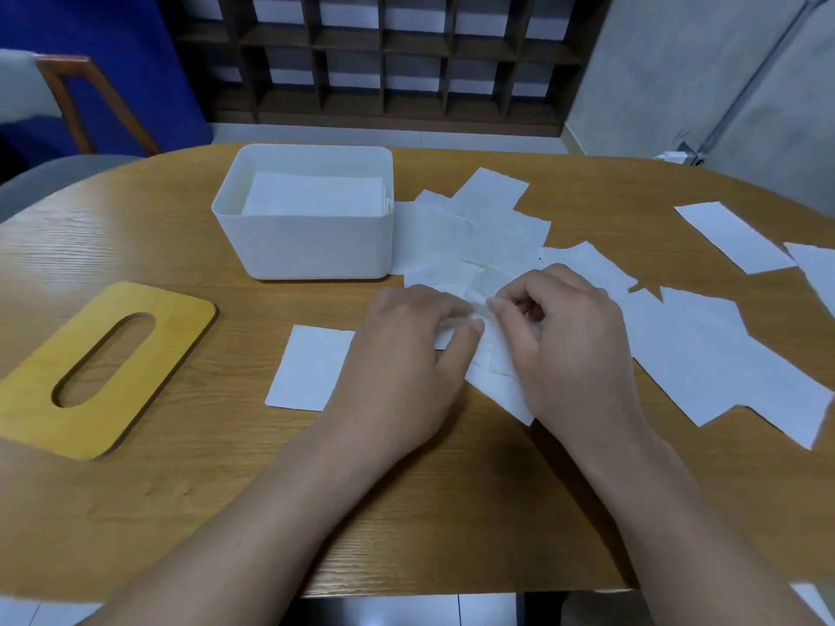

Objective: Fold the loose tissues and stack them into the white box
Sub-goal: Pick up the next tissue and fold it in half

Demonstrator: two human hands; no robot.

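While both hands, left hand [409,350] and right hand [567,341], pinch one tissue [492,368], its long axis runs diagonally.

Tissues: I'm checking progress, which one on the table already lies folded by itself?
The small folded tissue beside the left hand, lying apart; the others overlap loosely.

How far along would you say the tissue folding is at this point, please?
Partly done. The white box already holds a flat stack of folded tissues. In hand: the left hand and right hand are working one tissue together. Left: many loose tissues are spread across the table, and the wooden lid lies off the box.
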